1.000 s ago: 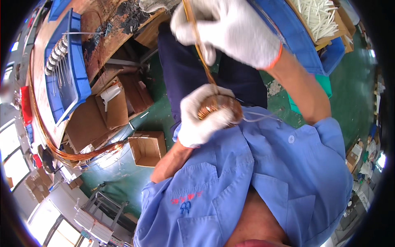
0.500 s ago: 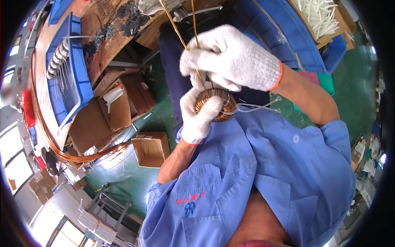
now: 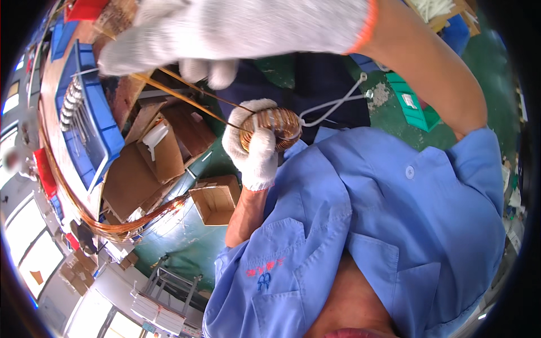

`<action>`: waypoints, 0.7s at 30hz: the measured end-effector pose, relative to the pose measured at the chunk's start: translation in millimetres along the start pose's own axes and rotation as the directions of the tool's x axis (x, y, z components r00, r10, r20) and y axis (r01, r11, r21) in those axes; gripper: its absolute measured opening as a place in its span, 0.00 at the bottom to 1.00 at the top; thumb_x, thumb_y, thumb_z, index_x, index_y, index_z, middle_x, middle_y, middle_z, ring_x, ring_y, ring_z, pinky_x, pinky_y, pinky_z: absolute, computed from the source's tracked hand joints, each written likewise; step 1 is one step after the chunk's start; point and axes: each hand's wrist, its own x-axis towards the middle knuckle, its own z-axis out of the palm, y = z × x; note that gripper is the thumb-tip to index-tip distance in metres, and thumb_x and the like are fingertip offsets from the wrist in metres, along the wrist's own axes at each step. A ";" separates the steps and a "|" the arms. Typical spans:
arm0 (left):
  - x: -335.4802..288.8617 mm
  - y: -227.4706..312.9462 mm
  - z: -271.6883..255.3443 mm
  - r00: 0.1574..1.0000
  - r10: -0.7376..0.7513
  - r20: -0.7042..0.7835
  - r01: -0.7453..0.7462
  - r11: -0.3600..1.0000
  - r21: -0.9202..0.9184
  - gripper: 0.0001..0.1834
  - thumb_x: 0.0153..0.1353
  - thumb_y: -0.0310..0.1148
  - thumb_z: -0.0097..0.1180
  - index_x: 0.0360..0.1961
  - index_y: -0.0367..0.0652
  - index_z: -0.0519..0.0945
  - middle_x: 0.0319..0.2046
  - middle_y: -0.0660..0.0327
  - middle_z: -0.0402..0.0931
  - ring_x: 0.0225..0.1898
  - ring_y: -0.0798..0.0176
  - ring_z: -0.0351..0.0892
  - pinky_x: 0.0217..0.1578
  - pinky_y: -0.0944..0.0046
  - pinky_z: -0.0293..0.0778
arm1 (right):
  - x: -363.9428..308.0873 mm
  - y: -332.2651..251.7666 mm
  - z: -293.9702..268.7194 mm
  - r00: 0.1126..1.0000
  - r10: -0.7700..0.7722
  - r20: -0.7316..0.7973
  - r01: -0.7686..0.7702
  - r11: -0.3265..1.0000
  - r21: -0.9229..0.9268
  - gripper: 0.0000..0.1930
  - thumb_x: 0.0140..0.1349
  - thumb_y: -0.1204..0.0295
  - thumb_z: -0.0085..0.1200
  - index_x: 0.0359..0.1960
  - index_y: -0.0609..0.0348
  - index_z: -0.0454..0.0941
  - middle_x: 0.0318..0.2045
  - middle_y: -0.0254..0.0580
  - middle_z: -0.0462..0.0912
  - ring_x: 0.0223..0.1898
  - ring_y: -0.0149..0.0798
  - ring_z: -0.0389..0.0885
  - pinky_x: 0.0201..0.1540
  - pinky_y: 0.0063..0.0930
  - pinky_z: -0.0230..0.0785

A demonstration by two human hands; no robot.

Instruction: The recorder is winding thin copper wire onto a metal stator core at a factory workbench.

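Observation:
A ring-shaped copper-wire coil (image 3: 286,125) sits in my white-gloved left hand (image 3: 255,145), with my thumb across its near face and my fingers behind it. Two long copper wires (image 3: 189,101) run up and left from the coil, passing behind my right hand. White-sleeved leads (image 3: 332,106) with ring ends stick out from the coil's right side. Large and slightly blurred, my gloved right hand (image 3: 225,31) spans the top of the view. Its thumb is stretched left, apart from the finger above, while two fingertips hang below the palm. No grip on the wires shows.
On the workbench at left, a blue bin (image 3: 101,129) holds a row of finished-looking coils (image 3: 70,104). A bundle of copper wire (image 3: 132,225) curves below it. Cardboard boxes (image 3: 217,201) stand on the floor. A green tray (image 3: 414,104) lies at right, near blue bins.
My right hand has moved from just above the coil to the upper left, closer to view. The coil has shifted slightly left in my left hand, and its wires now slant left.

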 end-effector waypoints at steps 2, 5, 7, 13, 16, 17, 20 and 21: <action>29.2 -0.5 23.5 0.997 0.068 0.043 -0.063 0.993 -0.095 0.32 0.68 0.55 0.60 0.52 0.31 0.77 0.42 0.49 0.82 0.40 0.56 0.87 0.42 0.55 0.85 | -27.4 -7.8 12.6 0.899 -0.402 -0.176 -0.040 0.323 -0.945 0.28 0.67 0.47 0.62 0.35 0.68 0.82 0.25 0.49 0.85 0.22 0.44 0.83 0.26 0.37 0.76; 46.1 12.1 6.9 0.971 0.231 -0.055 -0.234 0.971 -0.042 0.31 0.77 0.55 0.48 0.60 0.34 0.73 0.49 0.53 0.81 0.49 0.57 0.83 0.56 0.56 0.79 | -46.8 29.0 17.7 0.957 -0.047 -0.286 -0.257 0.322 -0.911 0.33 0.51 0.51 0.75 0.53 0.59 0.79 0.37 0.51 0.85 0.40 0.53 0.88 0.43 0.46 0.79; 67.8 10.4 11.9 0.939 0.342 -0.047 -0.343 0.939 -0.020 0.34 0.76 0.58 0.48 0.62 0.33 0.72 0.53 0.52 0.80 0.50 0.58 0.83 0.55 0.57 0.79 | -49.7 41.9 24.0 0.915 -0.195 -0.354 -0.311 0.223 -0.924 0.29 0.52 0.54 0.74 0.50 0.59 0.81 0.38 0.52 0.86 0.40 0.55 0.87 0.43 0.46 0.79; 80.2 63.5 -14.7 0.855 0.500 0.135 -0.469 0.638 0.610 0.58 0.53 0.68 0.72 0.66 0.26 0.69 0.55 0.52 0.75 0.50 0.59 0.77 0.48 0.59 0.77 | -47.0 7.2 -14.1 0.836 -0.477 -0.270 -0.251 0.105 -0.962 0.19 0.55 0.57 0.67 0.36 0.62 0.83 0.29 0.55 0.85 0.37 0.57 0.88 0.42 0.52 0.79; 85.3 123.5 -4.4 0.468 0.662 0.586 -0.631 -0.213 0.746 0.56 0.46 0.66 0.77 0.62 0.29 0.74 0.52 0.50 0.77 0.49 0.53 0.78 0.49 0.53 0.76 | -39.8 -12.3 -39.1 0.838 -0.522 -0.160 -0.249 -0.106 -0.963 0.18 0.57 0.56 0.65 0.36 0.59 0.83 0.28 0.54 0.85 0.35 0.57 0.87 0.40 0.51 0.79; 100.4 150.8 16.4 0.416 0.571 0.708 -0.646 -0.363 0.672 0.53 0.45 0.65 0.78 0.60 0.31 0.76 0.52 0.49 0.77 0.50 0.50 0.78 0.49 0.49 0.75 | -38.7 -17.7 -46.4 0.845 -0.525 -0.108 -0.234 -0.181 -0.955 0.17 0.58 0.56 0.65 0.36 0.59 0.83 0.28 0.52 0.84 0.34 0.57 0.87 0.40 0.51 0.79; 138.4 199.5 49.1 0.540 0.335 0.772 -0.586 -0.509 0.631 0.46 0.39 0.53 0.79 0.59 0.38 0.79 0.45 0.53 0.82 0.52 0.48 0.81 0.60 0.44 0.67 | -16.7 -49.3 -49.5 0.904 -0.425 0.054 -0.079 -0.291 -0.953 0.17 0.57 0.61 0.63 0.32 0.67 0.82 0.24 0.58 0.83 0.28 0.55 0.86 0.31 0.48 0.78; 160.4 196.6 44.7 0.638 0.189 0.746 -0.611 -0.464 0.641 0.39 0.43 0.48 0.80 0.54 0.39 0.80 0.47 0.50 0.81 0.55 0.48 0.81 0.62 0.43 0.70 | -11.7 -57.8 -50.7 0.915 -0.394 0.083 -0.038 -0.291 -0.956 0.17 0.53 0.62 0.63 0.32 0.67 0.82 0.23 0.59 0.83 0.30 0.59 0.86 0.34 0.50 0.78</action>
